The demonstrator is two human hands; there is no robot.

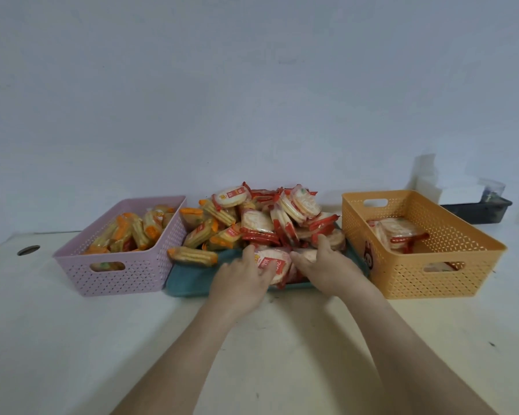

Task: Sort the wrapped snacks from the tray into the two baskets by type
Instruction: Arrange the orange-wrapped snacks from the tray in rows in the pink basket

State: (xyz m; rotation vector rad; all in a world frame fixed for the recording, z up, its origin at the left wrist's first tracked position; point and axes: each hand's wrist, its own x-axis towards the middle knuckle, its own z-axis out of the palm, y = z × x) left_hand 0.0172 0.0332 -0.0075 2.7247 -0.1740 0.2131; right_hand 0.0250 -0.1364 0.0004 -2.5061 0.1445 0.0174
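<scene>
While above tray, hands on round snacks.

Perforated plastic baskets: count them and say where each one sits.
2. A pink perforated plastic basket stands left of the teal tray; an orange perforated plastic basket stands right of it. None appears hidden.

No word or number can be read with certainty. The round packet at the near edge of the tray carries a red label with white characters, too blurred to make out. The top packet at the far edge of the pile has a similar red strip, also unreadable. A long packet shows a red patch with light marks. The orange basket has a brown-and-red sticker on its near left corner; no letters can be made out on it.
</scene>
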